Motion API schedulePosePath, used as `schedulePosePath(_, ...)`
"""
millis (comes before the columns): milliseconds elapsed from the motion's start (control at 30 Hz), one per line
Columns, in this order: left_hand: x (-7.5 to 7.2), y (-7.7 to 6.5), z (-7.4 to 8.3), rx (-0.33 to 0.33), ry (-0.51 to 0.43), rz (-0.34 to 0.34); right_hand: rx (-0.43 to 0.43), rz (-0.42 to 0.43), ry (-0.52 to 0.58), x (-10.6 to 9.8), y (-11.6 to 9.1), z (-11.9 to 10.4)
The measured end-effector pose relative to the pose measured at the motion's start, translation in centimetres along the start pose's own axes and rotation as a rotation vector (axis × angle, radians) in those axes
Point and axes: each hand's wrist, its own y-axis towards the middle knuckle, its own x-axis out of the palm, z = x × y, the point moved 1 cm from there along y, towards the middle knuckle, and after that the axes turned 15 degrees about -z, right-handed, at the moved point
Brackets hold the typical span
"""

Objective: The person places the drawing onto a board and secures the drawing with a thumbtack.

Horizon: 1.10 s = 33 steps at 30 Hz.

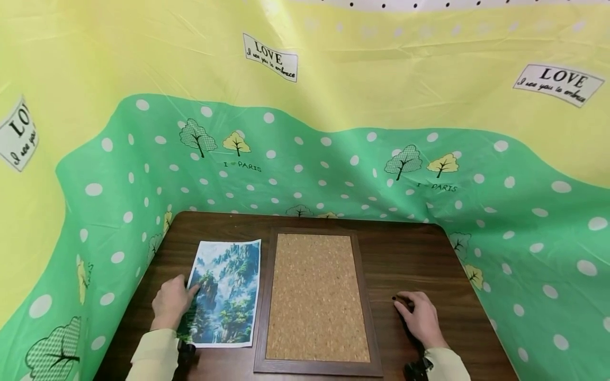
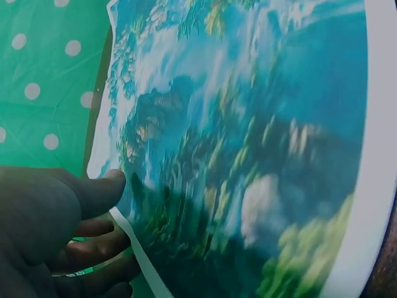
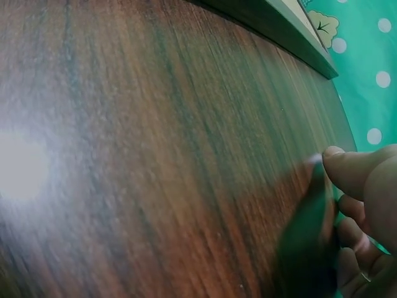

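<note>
A print of misty mountains and pines (image 1: 229, 296) with a white border lies on the table's left side. My left hand (image 1: 172, 299) grips its left edge. In the left wrist view the thumb (image 2: 102, 192) presses on the printed face, the other fingers are below the sheet, and the edge bends up a little. A cork board (image 1: 316, 296) in a dark brown frame lies flat right of the print. Beyond the board, my right hand (image 1: 421, 317) rests loosely curled at the tabletop. A small dark spot shows at its fingertips; whether it is shadow or a thing is unclear.
The dark wood-grain table (image 1: 400, 254) has rounded far corners. A green and yellow curtain (image 1: 329, 174) with white dots and printed trees surrounds its back and sides. Black straps (image 1: 416, 368) sit at both wrists over pale sleeves.
</note>
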Motion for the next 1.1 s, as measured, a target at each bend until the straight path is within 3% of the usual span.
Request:
schedulePosePath(367,0.5,0.2,-0.8,-0.045,-0.087,-0.034,-0.014,0.064,0.003,0.7,0.1,0.1)
schedulePosePath(633,0.1,0.1,-1.5,-0.038,-0.157,-0.063,-0.020,0.086,0.006,0.9,0.1,0.2)
schedulePosePath(1100,-1.5,-0.1,-3.0,0.007,-0.244,0.035,0.002,0.070,0.019,0.8,0.3,0.0)
